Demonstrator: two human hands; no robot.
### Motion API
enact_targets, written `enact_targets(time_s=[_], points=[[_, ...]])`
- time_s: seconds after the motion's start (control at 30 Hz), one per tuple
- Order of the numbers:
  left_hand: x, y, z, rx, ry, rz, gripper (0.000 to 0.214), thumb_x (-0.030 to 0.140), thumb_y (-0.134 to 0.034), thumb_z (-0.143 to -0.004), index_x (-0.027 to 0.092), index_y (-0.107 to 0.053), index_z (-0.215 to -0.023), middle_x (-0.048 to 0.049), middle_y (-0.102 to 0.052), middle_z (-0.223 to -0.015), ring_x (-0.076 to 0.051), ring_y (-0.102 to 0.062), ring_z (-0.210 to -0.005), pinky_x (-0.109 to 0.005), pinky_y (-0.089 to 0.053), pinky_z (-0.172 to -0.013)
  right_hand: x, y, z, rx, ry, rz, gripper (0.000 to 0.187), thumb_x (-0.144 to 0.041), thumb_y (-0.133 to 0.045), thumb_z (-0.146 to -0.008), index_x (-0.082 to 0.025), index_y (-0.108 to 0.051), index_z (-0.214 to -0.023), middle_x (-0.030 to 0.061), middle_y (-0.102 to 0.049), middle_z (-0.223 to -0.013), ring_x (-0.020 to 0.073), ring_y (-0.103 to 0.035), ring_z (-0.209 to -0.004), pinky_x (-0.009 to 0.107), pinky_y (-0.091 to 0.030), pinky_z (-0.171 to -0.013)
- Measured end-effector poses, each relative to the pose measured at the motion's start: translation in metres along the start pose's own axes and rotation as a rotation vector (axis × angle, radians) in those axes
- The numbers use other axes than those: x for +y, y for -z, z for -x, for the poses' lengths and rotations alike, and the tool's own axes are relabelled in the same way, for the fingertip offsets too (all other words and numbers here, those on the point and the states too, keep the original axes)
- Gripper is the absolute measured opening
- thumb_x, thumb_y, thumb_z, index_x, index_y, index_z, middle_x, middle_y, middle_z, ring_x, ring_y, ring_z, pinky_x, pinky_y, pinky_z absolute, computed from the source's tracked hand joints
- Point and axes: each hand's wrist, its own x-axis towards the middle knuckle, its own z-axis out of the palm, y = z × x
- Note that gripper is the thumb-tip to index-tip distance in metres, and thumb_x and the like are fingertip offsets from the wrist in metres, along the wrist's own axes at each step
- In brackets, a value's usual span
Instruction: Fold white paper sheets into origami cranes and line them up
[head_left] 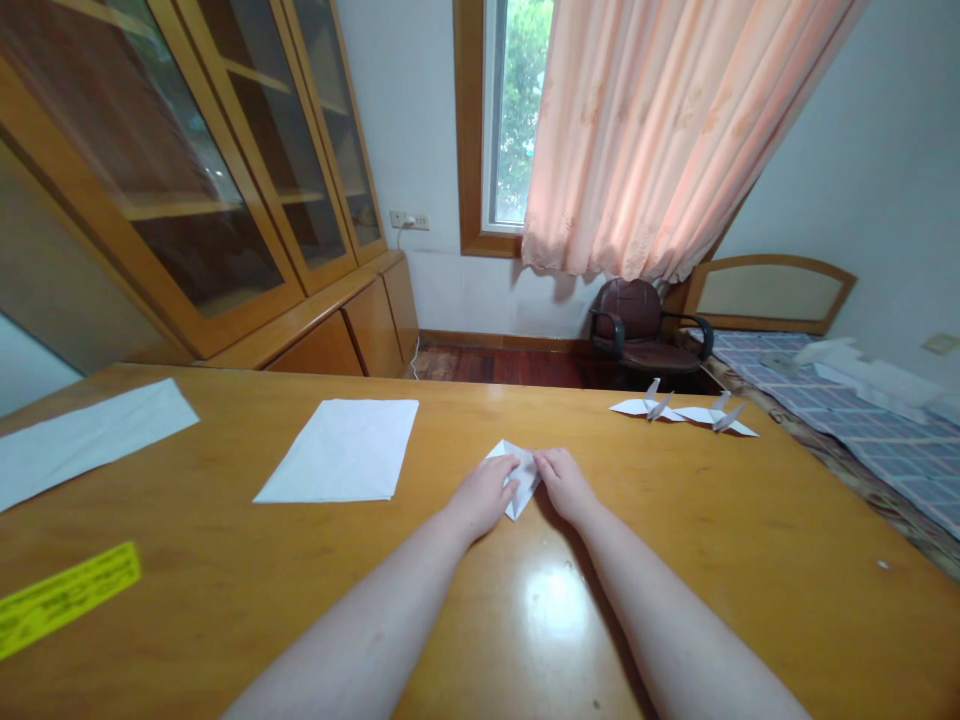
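Note:
A small folded sheet of white paper (527,468), roughly diamond-shaped with visible creases, lies on the wooden table (337,600). My left hand (486,494) rests over its left side and holds it against the tabletop, fingers bent on the paper. At the right edge, my right hand (561,481) has its fingers pressed together on the paper's corner. Part of the paper is hidden under both hands.
White square sheets (345,450) lie left of my hands, and a long white paper strip (90,440) farther left. Two folded paper cranes (651,408) stand at the far right edge. A yellow label (71,598) is at the near left. Beyond are a chair (637,315) and bed.

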Motion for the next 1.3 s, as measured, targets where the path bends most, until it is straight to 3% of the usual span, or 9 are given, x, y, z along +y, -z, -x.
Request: enact_targets(time_s=[0.17, 0.3, 0.43, 0.57, 0.63, 0.8, 0.97, 1.1, 1.3], points=[[-0.003, -0.004, 0.002, -0.101, 0.024, -0.219, 0.044, 0.028, -0.044, -0.085, 0.019, -0.045, -0.129, -0.0066, -0.037, -0.143, -0.021, -0.030, -0.133, -0.038, -0.024, -0.109, 0.005, -0.003, -0.002, 0.072, -0.053, 0.017, 0.035, -0.033, -0.046, -0.085, -0.017, -0.061, -0.112, 0.0096, -0.064, -0.112, 0.0213, -0.056, -0.102, 0.034, -0.038, -0.092], [-0.005, -0.008, 0.003, -0.109, -0.009, -0.310, 0.053, 0.032, -0.040, -0.087, 0.017, -0.032, -0.138, -0.0081, -0.031, -0.146, -0.022, -0.025, -0.135, -0.039, -0.021, -0.110, 0.002, -0.003, 0.000, -0.025, 0.045, 0.186, 0.037, -0.030, -0.052, -0.082, -0.022, -0.058, -0.117, 0.0070, -0.059, -0.120, 0.0215, -0.048, -0.113, 0.040, -0.027, -0.102], [-0.002, -0.006, 0.003, -0.076, 0.008, -0.377, 0.056, 0.039, -0.043, -0.086, 0.015, -0.035, -0.135, -0.0118, -0.038, -0.142, -0.025, -0.033, -0.130, -0.041, -0.027, -0.105, -0.003, -0.002, 0.004, -0.123, 0.088, 0.301, 0.041, -0.030, -0.049, -0.084, -0.028, -0.052, -0.125, 0.0040, -0.049, -0.134, 0.0255, -0.035, -0.126, 0.049, -0.014, -0.107], [0.003, -0.002, 0.003, -0.036, 0.047, -0.396, 0.044, 0.040, -0.044, -0.085, 0.019, -0.046, -0.123, -0.0109, -0.052, -0.126, -0.026, -0.046, -0.115, -0.042, -0.035, -0.097, -0.005, -0.002, 0.005, -0.150, 0.089, 0.315, 0.040, -0.032, -0.047, -0.085, -0.028, -0.053, -0.124, 0.0042, -0.048, -0.134, 0.0256, -0.032, -0.128, 0.050, -0.013, -0.107], [0.002, -0.004, 0.003, -0.020, 0.046, -0.398, 0.041, 0.038, -0.043, -0.086, 0.020, -0.047, -0.122, -0.0101, -0.053, -0.125, -0.025, -0.046, -0.116, -0.041, -0.033, -0.099, -0.006, -0.002, 0.005, -0.166, 0.092, 0.316, 0.040, -0.032, -0.047, -0.085, -0.028, -0.052, -0.125, 0.0043, -0.048, -0.135, 0.0255, -0.031, -0.129, 0.050, -0.011, -0.107], [-0.008, -0.016, 0.001, -0.061, 0.044, -0.432, 0.054, 0.037, -0.034, -0.089, 0.017, -0.031, -0.138, -0.0095, -0.031, -0.146, -0.024, -0.023, -0.135, -0.047, -0.015, -0.110, -0.009, -0.002, 0.006, -0.253, 0.082, 0.316, 0.047, -0.032, -0.039, -0.089, -0.028, -0.037, -0.136, 0.0050, -0.037, -0.142, 0.0245, -0.025, -0.134, 0.055, -0.008, -0.106], [-0.013, -0.020, -0.001, -0.078, 0.118, -0.426, 0.063, 0.043, -0.031, -0.088, 0.013, -0.023, -0.142, -0.0105, -0.020, -0.150, -0.024, -0.016, -0.138, -0.048, -0.012, -0.111, -0.012, 0.000, 0.010, -0.314, 0.053, 0.316, 0.051, -0.035, -0.035, -0.090, -0.025, -0.030, -0.140, 0.0063, -0.029, -0.147, 0.0257, -0.020, -0.136, 0.057, -0.011, -0.106], [-0.012, -0.016, -0.001, -0.051, 0.199, -0.388, 0.065, 0.047, -0.032, -0.086, 0.015, -0.022, -0.142, -0.0103, -0.020, -0.150, -0.028, -0.013, -0.138, -0.054, -0.010, -0.109, -0.012, 0.009, 0.009, -0.295, 0.089, 0.340, 0.047, -0.036, -0.041, -0.088, -0.026, -0.040, -0.134, 0.0052, -0.037, -0.143, 0.0275, -0.025, -0.134, 0.055, -0.018, -0.105], [-0.009, -0.012, -0.001, 0.026, 0.341, -0.394, 0.061, 0.046, -0.036, -0.085, 0.019, -0.031, -0.140, -0.0094, -0.024, -0.149, -0.035, -0.008, -0.137, -0.059, -0.012, -0.106, -0.012, 0.020, 0.007, -0.197, 0.092, 0.381, 0.028, -0.032, -0.044, -0.087, -0.027, -0.068, -0.101, 0.0034, -0.059, -0.121, 0.0248, -0.045, -0.120, 0.040, -0.033, -0.101]])
